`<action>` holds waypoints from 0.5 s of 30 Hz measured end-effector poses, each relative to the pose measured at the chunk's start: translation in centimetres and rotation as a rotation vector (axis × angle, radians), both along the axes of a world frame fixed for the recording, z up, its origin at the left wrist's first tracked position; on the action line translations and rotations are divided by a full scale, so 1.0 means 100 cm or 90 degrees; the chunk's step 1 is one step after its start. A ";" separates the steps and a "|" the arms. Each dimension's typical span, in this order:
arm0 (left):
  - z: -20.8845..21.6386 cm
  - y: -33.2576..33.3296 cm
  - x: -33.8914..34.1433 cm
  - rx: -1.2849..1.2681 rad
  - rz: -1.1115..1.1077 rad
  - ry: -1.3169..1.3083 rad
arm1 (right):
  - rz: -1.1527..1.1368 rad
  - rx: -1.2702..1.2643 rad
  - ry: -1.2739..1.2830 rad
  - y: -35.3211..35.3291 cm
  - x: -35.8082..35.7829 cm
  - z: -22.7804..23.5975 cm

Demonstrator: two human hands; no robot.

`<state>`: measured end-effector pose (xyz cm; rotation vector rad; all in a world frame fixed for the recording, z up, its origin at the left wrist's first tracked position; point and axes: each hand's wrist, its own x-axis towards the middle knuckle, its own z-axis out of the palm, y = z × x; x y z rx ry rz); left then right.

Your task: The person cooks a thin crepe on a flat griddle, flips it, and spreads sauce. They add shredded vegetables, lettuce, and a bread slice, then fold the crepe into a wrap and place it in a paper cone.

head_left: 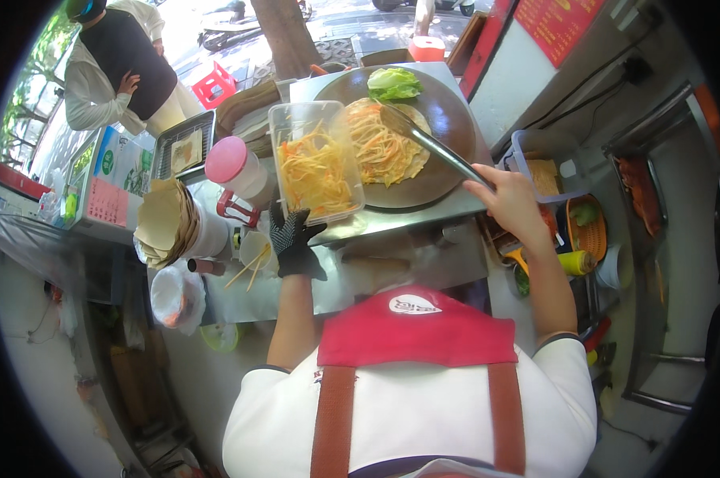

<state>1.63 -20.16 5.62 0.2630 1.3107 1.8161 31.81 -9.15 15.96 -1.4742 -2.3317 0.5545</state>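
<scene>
My left hand point(295, 241), in a dark dotted glove, grips the near edge of a clear plastic tub point(357, 187). Yellow and orange vegetable shreds point(316, 174) lie inside, and the tub tilts against the rim of the round griddle point(449, 107). My bare right hand point(510, 201) is closed around the handle of metal tongs point(444, 151). Their tips rest on similar shreds point(380, 147), spread over a thin pancake point(418, 163) on the griddle. Beyond the pancake sit some lettuce leaves point(394, 83).
Left of the tub stand a pink-lidded jar point(234, 163), a stack of paper bags point(167, 223) and a wire-rack tray point(186, 151). A clear bin point(547, 163) and an orange basket point(587, 231) are at the right. Across the counter stands a person point(129, 68) in a dark apron.
</scene>
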 end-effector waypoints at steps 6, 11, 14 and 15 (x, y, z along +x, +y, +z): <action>-0.006 -0.009 -0.009 0.008 0.007 0.004 | -0.039 0.010 0.000 0.007 -0.001 -0.028; -0.009 -0.005 0.004 -0.001 -0.014 0.020 | 0.113 -0.065 0.028 -0.021 -0.024 0.009; -0.002 -0.004 0.008 0.018 -0.096 0.050 | 0.164 0.072 -0.078 -0.025 -0.040 -0.004; 0.003 -0.004 0.013 0.033 -0.105 0.055 | 0.179 0.101 -0.079 -0.023 -0.041 -0.011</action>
